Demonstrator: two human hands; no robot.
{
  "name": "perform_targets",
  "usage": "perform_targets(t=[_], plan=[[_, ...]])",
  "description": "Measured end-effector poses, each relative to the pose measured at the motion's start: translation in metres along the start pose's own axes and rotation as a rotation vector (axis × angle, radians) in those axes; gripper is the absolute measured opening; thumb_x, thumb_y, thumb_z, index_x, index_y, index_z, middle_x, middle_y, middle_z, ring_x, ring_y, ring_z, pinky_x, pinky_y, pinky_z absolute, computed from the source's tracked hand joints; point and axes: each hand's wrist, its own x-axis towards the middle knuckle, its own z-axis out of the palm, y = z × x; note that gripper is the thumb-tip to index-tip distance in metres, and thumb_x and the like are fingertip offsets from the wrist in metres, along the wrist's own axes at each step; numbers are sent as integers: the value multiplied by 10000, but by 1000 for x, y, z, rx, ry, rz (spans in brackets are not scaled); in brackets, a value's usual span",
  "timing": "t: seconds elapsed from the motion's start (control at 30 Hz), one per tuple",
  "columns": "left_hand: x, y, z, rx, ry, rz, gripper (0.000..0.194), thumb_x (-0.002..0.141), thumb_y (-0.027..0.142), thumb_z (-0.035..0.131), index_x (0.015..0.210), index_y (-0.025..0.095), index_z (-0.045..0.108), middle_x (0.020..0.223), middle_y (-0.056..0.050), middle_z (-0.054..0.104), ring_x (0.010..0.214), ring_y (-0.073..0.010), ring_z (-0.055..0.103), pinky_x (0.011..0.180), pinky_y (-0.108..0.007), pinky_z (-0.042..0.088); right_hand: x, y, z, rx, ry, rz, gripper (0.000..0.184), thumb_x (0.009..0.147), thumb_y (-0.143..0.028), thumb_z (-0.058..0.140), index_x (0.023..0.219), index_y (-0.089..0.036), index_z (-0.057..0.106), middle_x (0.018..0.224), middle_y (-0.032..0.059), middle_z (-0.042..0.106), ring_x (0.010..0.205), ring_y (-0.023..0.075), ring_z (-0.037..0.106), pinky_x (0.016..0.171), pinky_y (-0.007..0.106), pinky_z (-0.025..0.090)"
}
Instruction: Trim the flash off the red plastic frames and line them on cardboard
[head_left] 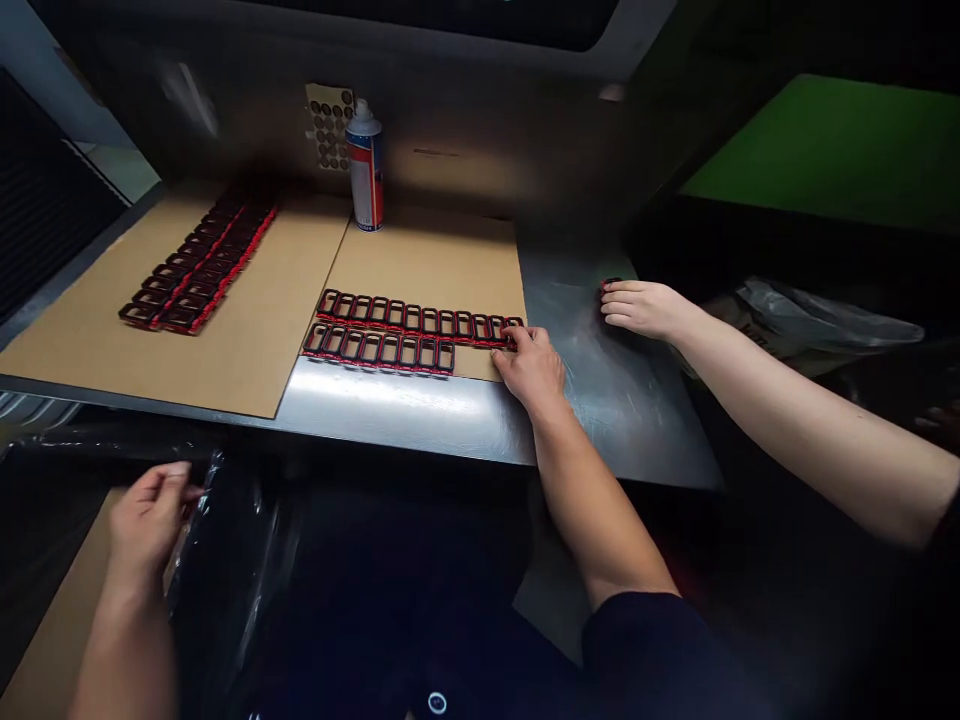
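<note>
My left hand [148, 525] is at the lower left, above a box lined with clear plastic film [217, 540]. Its fingers are pinched together, and I cannot make out what, if anything, is in them. My right hand [534, 368] reaches over the table, thumb and fingers closed around a small black-and-red rectangular frame [514, 326] at the right end of a row. Like frames stand in two rows [390, 315] on the cardboard sheet [450, 250]; the front row [371, 348] is shorter.
More frames in two long rows [206, 265] lie on the left cardboard sheet [225, 370]. A spray can [365, 175] stands behind, beside a sheet of round stickers [328, 125]. Another person's hand [641, 308] holds a black-and-red piece [610, 286] at the metal table's [600, 400] right.
</note>
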Motion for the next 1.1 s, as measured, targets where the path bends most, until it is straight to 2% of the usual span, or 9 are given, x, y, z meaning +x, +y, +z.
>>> perform_targets(t=[0.1,0.33,0.47,0.53,0.63,0.73,0.9,1.03,1.1], plan=[[-27,20,12,-116,-168,112,473,779,679,657,951,239,683,703,49,677,713,-184,669,697,-297,556,0,1,3,-16,2,-18,402,941,-312,655,1340,-267,633,1322,86,539,1063,297,605,885,391,513],[-88,95,85,-170,-807,434,281,871,435,678,1027,209,740,888,-42,723,816,-183,662,794,-290,512,-10,9,-11,-26,-39,6,242,954,-347,651,1139,-217,737,1182,94,601,1035,283,612,854,365,498],[-120,120,121,-620,-1079,158,533,782,462,797,1232,222,639,1216,-117,661,1079,-250,668,886,-355,549,-87,-9,-30,64,1,-106,152,929,-364,689,1007,-244,740,1038,55,625,899,246,627,708,332,492],[-131,132,137,-850,-1084,-39,685,710,468,859,1295,234,589,1326,-130,597,1128,-264,653,859,-350,564,-137,-30,-34,152,-27,-314,121,950,-335,667,981,-235,727,1052,66,631,889,236,621,690,332,499],[-141,147,156,-999,-995,-218,584,678,387,897,1166,184,649,1101,-66,680,945,-157,668,814,-246,534,-190,-61,-32,184,-163,-523,86,913,-214,687,995,-210,714,1026,82,648,885,248,610,689,346,530],[-141,154,163,-999,-931,-330,430,654,308,909,971,143,669,846,-6,689,755,-97,639,748,-209,518,-208,-75,-27,177,-166,-564,205,927,-182,652,1125,-189,706,1165,116,662,886,269,613,717,388,562],[-129,146,148,-1024,-975,-432,388,682,289,870,970,143,655,803,-6,695,667,-116,660,616,-219,548,-207,-61,-28,535,-9,-599,445,961,-184,643,1394,-270,587,1385,102,580,1030,270,654,840,413,593],[-127,136,133,-1042,-1292,-454,494,676,361,861,1071,145,657,847,-67,737,641,-198,715,504,-245,543,-201,-52,-22,1074,-311,-337,844,857,-446,822,1559,-293,380,1500,111,465,1316,309,535,1028,440,558],[-130,134,130,-1023,-1397,-464,520,653,373,879,1063,129,673,855,-96,754,655,-205,723,539,-254,562,-199,-54,-17,1192,-457,-298,887,806,-519,854,1535,-258,421,1507,125,460,1348,314,508,1113,460,492]])
